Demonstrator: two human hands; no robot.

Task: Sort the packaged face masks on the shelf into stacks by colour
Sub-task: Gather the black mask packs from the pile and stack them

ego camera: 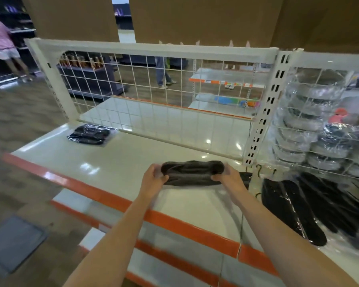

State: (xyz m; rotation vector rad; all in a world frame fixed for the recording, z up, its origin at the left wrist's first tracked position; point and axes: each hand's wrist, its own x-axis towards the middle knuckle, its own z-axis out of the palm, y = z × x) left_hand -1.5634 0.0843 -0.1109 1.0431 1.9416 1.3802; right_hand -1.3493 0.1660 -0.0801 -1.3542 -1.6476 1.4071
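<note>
A black face mask in a clear plastic pack is held just above the white shelf, near its right end. My left hand grips the pack's left end and my right hand grips its right end, thumbs on top. A small stack of black packaged masks lies at the shelf's far left corner. On the neighbouring shelf to the right, black packaged masks lie in a loose heap, and behind a wire grid stand stacks of grey packaged masks.
A white wire grid backs the shelf, and a slotted white upright divides it from the right section. An orange strip runs along the front edge. People stand in the aisles beyond.
</note>
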